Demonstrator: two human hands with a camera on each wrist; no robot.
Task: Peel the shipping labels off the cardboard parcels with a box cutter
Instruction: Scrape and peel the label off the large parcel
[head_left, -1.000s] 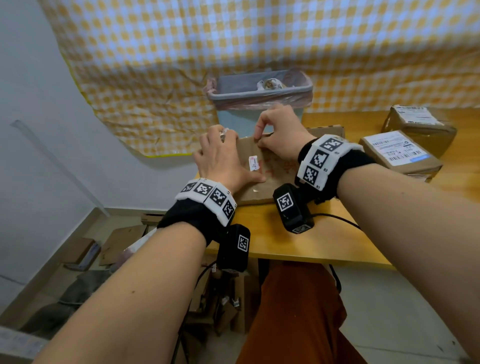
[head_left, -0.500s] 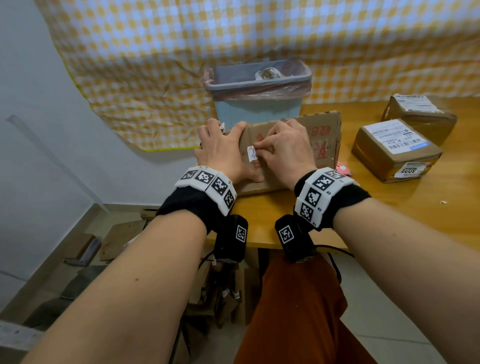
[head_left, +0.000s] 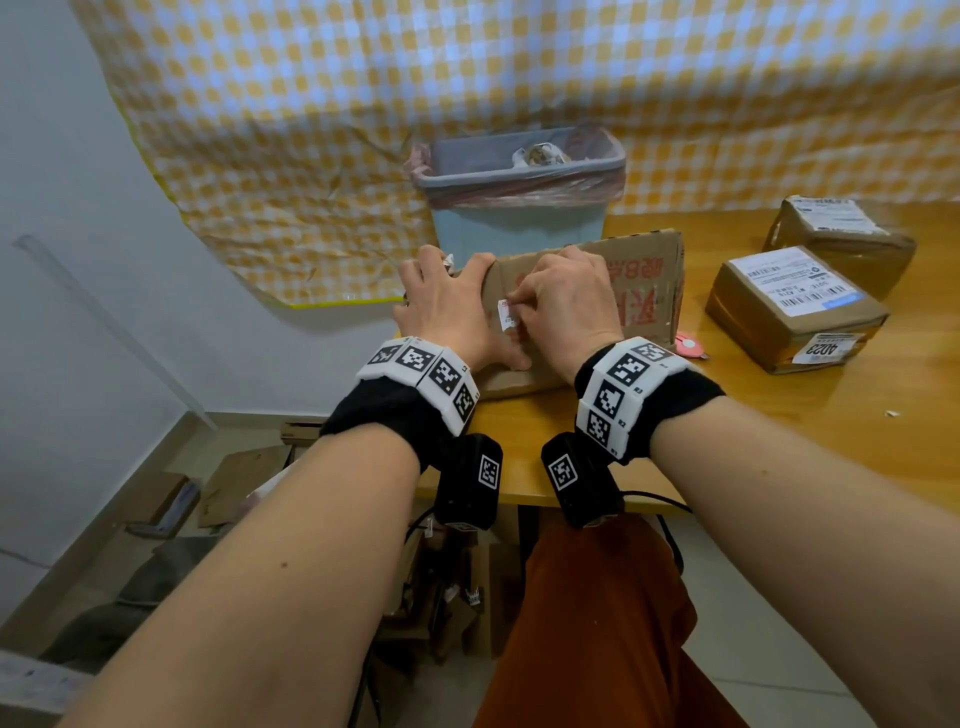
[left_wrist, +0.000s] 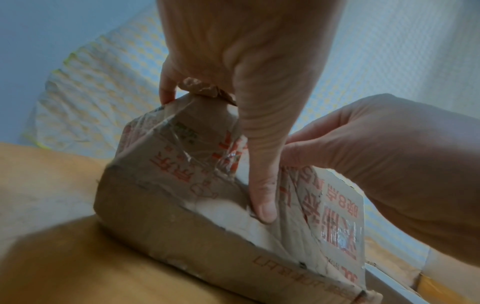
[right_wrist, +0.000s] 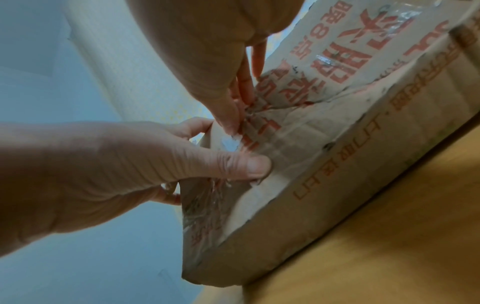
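Observation:
A brown cardboard parcel (head_left: 641, 291) with red print stands tilted on the wooden table (head_left: 779, 441). My left hand (head_left: 457, 283) grips its left end, fingers over the top edge and thumb (left_wrist: 262, 197) pressed on the front face (left_wrist: 182, 205). A crumpled scrap (left_wrist: 205, 89) is tucked under those fingers. My right hand (head_left: 519, 307) pinches a small white label (head_left: 505, 315) stuck on the parcel's face; in the right wrist view its fingertips (right_wrist: 232, 120) press the taped surface (right_wrist: 337, 144). The pink box cutter (head_left: 688, 345) lies on the table just right of the parcel, in neither hand.
Two more parcels (head_left: 795, 306) (head_left: 839, 234) with white shipping labels sit at the right. A lined waste bin (head_left: 519, 192) stands behind the parcel, against a checked cloth. The table's front edge runs under my wrists; cardboard scraps lie on the floor at left.
My right hand came down from the parcel's top edge to the small white label and now pinches it. The left hand kept its grip on the parcel's left end.

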